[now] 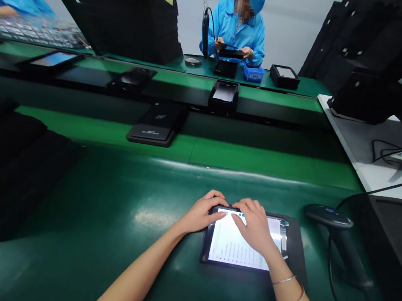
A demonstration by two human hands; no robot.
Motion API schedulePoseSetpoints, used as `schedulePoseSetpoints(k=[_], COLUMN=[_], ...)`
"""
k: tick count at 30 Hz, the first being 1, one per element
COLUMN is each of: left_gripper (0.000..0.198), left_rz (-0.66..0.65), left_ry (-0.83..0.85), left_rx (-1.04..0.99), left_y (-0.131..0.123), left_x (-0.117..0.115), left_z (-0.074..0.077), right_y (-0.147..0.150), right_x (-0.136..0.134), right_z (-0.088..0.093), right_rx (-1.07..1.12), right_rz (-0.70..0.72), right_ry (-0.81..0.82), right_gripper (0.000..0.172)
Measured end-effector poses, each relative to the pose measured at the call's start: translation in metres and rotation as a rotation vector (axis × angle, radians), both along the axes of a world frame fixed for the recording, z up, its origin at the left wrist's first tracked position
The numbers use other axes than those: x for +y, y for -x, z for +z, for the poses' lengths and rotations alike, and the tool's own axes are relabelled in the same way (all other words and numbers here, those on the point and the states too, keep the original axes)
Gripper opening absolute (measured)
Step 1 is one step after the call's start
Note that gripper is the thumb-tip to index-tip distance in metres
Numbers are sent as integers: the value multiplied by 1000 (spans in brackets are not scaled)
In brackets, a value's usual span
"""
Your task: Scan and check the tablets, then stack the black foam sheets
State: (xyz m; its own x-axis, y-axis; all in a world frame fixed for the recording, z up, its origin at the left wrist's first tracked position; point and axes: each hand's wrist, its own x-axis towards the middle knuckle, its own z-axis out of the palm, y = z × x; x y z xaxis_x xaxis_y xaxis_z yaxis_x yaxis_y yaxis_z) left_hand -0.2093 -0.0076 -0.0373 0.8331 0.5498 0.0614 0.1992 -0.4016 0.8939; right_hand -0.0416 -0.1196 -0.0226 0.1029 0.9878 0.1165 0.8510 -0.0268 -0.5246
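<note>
A tablet (234,250) with a lit white screen lies flat on a dark mat (298,247) on the green table. My left hand (202,212) rests at the tablet's upper left corner, fingers on the edge of the screen. My right hand (256,224) lies across the top of the screen, fingers spread and touching the glass. The fingertips of both hands nearly meet at the tablet's top edge. Neither hand lifts the tablet. Two thin bracelets (290,297) sit on my right wrist.
A black barcode scanner (331,219) with a cable lies right of the mat. Black foam trays (0,164) are stacked at left. Tablets (153,125) ride the green conveyor beyond. A person in blue (239,29) works opposite. A white bench (377,148) stands at right.
</note>
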Motion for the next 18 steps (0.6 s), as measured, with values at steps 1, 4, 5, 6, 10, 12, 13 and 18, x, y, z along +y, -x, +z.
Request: schedulePoseSetpoints(k=[1, 4, 5, 6, 10, 12, 13, 18], left_gripper=[25, 29, 31, 33, 45, 48, 49, 45], left_rz=[10, 44, 59, 76, 210, 320, 372, 476], left_ry=[-1, 0, 5, 12, 73, 122, 151, 269], left_rx=[1, 9, 16, 25, 66, 81, 88, 119], left_y=[0, -1, -2, -2, 1, 8, 12, 28], left_x=[-1, -3, -3, -3, -5, -9, -13, -47], left_z=[0, 1, 1, 2, 2, 2, 2, 7], right_y=[0, 0, 1, 2, 2, -6, -12, -47], right_x=[0, 2, 3, 4, 2, -9, -18, -83], right_z=[0, 1, 2, 2, 6, 7, 8, 2], right_rx=[-4, -12, -14, -15, 0, 56, 85, 60], right_rz=[3, 3, 1, -3, -4, -29, -71, -475], right_ry=[5, 20, 24, 27, 13, -60, -113, -160], right_gripper=[19, 19, 19, 19, 21, 24, 24, 29])
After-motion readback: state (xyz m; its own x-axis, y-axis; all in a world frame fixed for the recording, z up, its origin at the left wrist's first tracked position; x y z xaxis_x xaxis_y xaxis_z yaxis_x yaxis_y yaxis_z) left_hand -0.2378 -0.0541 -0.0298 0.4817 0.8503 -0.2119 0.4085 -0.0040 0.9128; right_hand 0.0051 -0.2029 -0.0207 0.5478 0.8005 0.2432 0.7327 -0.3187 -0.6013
